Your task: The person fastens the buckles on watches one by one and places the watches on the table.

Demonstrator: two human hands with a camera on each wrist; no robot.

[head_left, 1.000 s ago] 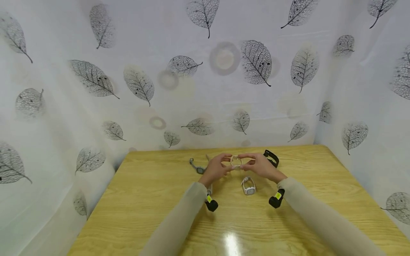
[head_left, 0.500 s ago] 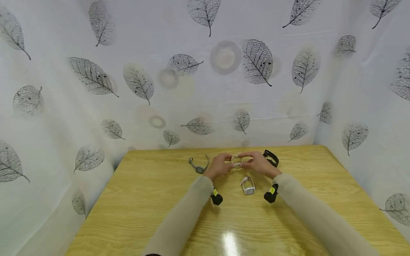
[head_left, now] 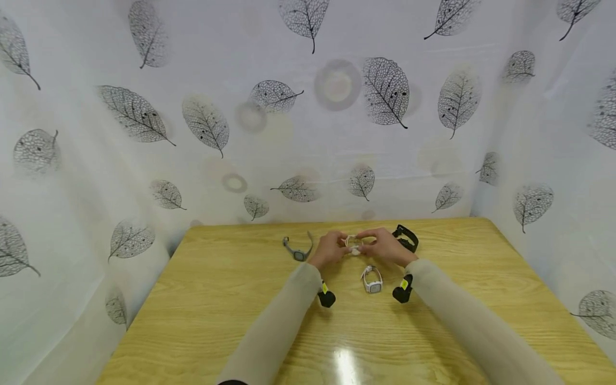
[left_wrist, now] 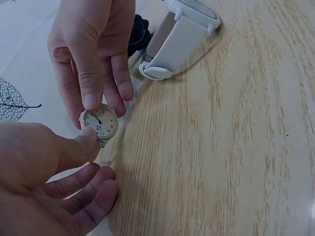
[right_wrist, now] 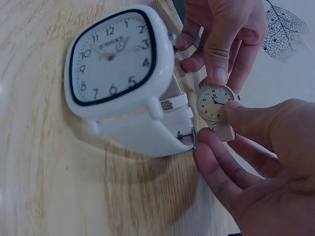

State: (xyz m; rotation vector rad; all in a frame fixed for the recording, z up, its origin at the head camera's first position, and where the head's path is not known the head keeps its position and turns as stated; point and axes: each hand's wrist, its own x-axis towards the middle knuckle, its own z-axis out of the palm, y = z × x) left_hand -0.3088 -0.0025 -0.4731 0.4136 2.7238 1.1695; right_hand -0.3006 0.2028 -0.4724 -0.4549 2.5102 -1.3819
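Note:
My left hand (head_left: pixel 329 248) and right hand (head_left: pixel 385 247) hold a small round wristwatch (head_left: pixel 355 249) with a pale strap between them near the back of the table. Close up, the watch (left_wrist: pixel 101 122) shows a cream dial, and both thumbs press on its edge. In the right wrist view, the right hand (right_wrist: pixel 275 162) has its thumb at the crown side and the left hand (right_wrist: pixel 229 39) meets the opposite side. Just in front of the hands stands a white square-faced watch (head_left: pixel 372 280) with its strap looped; its large numerals are legible on the dial (right_wrist: pixel 113 56).
A grey watch (head_left: pixel 299 254) lies with its strap spread to the left of the hands. Behind the right hand stands a black looped watch (head_left: pixel 407 239). A leaf-printed white curtain (head_left: pixel 308 149) rises at the table's (head_left: pixel 216 299) back and sides.
Both hands with the small watch have sunk slightly and its dial has tipped upward. The left forearm has shifted right, uncovering the grey watch's strap; the right forearm has moved slightly left.

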